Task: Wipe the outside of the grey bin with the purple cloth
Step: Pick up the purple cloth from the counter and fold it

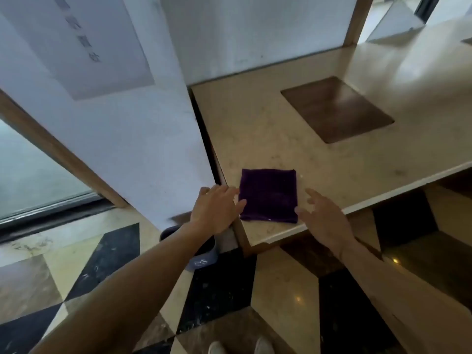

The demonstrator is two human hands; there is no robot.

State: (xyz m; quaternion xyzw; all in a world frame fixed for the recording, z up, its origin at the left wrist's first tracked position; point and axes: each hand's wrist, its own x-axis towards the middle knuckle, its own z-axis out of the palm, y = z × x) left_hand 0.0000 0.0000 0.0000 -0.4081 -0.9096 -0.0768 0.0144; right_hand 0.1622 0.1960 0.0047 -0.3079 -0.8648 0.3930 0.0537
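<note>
A folded purple cloth [269, 195] lies flat near the front left corner of a beige stone counter [332, 159]. My left hand [217, 208] is at the cloth's left edge, fingers spread, with fingertips touching or nearly touching it. My right hand [319, 218] hovers open at the cloth's right edge, holding nothing. The grey bin [201, 259] stands on the floor below the counter's left corner, mostly hidden under my left forearm; only part of its rim and side shows.
A white wall panel [143, 123] rises left of the counter. A dark brown inset rectangle [337, 108] sits further back on the counter. The floor [286, 297] has beige and black tiles. My shoes [240, 347] show at the bottom edge.
</note>
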